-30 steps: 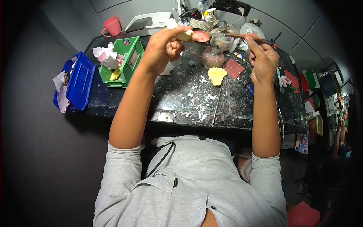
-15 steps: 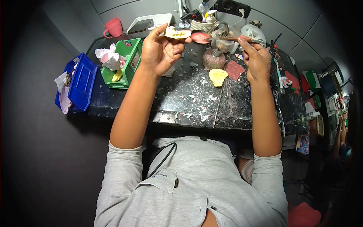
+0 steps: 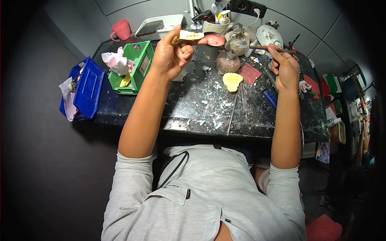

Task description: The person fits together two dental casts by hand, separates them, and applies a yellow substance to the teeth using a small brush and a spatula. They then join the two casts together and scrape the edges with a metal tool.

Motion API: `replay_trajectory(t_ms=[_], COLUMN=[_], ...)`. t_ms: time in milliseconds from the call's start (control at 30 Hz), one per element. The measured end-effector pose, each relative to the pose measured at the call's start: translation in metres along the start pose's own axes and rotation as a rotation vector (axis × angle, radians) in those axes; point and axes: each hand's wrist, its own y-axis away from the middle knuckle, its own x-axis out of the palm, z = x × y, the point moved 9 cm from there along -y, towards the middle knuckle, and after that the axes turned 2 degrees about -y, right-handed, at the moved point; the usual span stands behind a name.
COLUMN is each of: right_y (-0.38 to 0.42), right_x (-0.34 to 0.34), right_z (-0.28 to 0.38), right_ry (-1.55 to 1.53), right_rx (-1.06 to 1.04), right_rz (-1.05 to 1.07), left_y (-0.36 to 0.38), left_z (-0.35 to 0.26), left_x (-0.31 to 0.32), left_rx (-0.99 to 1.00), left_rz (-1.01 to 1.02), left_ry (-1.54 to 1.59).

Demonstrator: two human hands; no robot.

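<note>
Left hand (image 3: 171, 54) raised at 11 o'clock, grip clamped on pale yellow dental cast (image 3: 190, 35), right hand (image 3: 286, 68) at 1 o'clock, grip closed around thin brown tool (image 3: 263, 47), second yellow cast (image 3: 232, 81) on speckled tabletop (image 3: 193, 104) between hands, green bin (image 3: 134, 66) at 10 o'clock.

We see a pale yellow dental cast (image 3: 190, 35), flat and lying nearly level, raised at the far side of the dark surface (image 3: 189, 104). A thin brown-handled tool (image 3: 268, 48) lies almost horizontal, right of it, well apart.
</note>
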Motion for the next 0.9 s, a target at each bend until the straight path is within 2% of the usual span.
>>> replay_trajectory(t_ms=[267, 333, 467, 533, 733, 800, 833, 900], right_y=[0.001, 0.001, 0.0, 0.002, 0.017, 0.026, 0.025, 0.03], right_x=[0.002, 0.001, 0.0, 0.003, 0.026, 0.044, 0.045, 0.052], right_z=[0.001, 0.001, 0.001, 0.003, 0.021, 0.032, 0.027, 0.03], right_ry=[-0.002, 0.003, -0.005, -0.011, -0.09, -0.039, 0.062, 0.057], right_rx=[-0.013, -0.015, -0.021, -0.023, -0.164, -0.28, -0.304, -0.329], right_rz=[-0.004, -0.008, -0.004, -0.004, 0.017, 0.12, 0.125, 0.136], left_y=[0.002, 0.004, 0.003, 0.005, 0.006, 0.007, 0.007, 0.009], left_z=[-0.005, -0.006, -0.004, -0.002, 0.001, 0.001, 0.0, -0.003], left_x=[0.0, -0.004, -0.004, -0.013, -0.015, -0.012, -0.009, -0.001], left_rx=[0.053, 0.052, 0.055, 0.048, 0.045, 0.041, 0.038, 0.028], left_rz=[-0.061, -0.132, -0.114, -0.226, -0.196, -0.181, -0.167, -0.15], left_ry=[-0.111, -0.154, -0.16, -0.144, -0.172, -0.124, -0.076, -0.052])
